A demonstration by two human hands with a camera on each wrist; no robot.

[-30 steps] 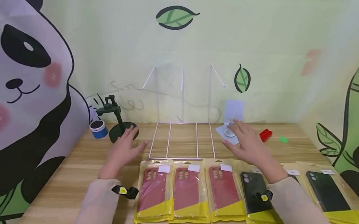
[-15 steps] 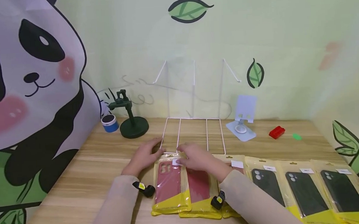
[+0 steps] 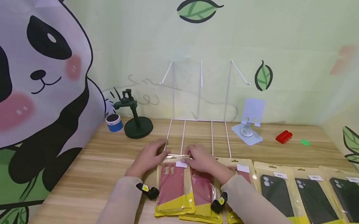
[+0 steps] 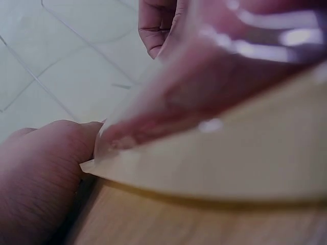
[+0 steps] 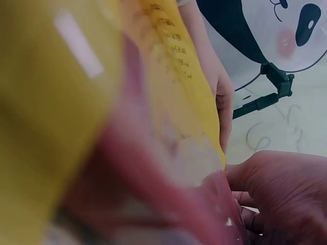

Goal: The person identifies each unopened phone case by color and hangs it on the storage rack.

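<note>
A row of yellow-and-clear pouches with phone cases lies along the table front in the head view. The leftmost pouch, holding a red phone case (image 3: 172,185), overlaps the second red phone case pouch (image 3: 202,192). My left hand (image 3: 145,159) pinches the leftmost pouch's upper left corner; in the left wrist view the thumb (image 4: 66,140) is right at that corner. With thumb and fingers, my right hand (image 3: 201,160) grips its upper right corner beside the white label (image 3: 181,164). A third red case pouch (image 3: 241,163) is partly hidden behind my right forearm.
Several pouches with black phone cases (image 3: 276,191) continue to the right. Behind stands a white wire rack (image 3: 228,140), with a pale blue phone stand (image 3: 252,111) and red block (image 3: 284,137) to its right. A dark green stand (image 3: 138,127) and blue-white container (image 3: 114,123) are left.
Both hands have come down from above the table onto the leftmost pouch, the right one crossing leftward. The second pouch has shifted partly beneath the first. The head view has turned left.
</note>
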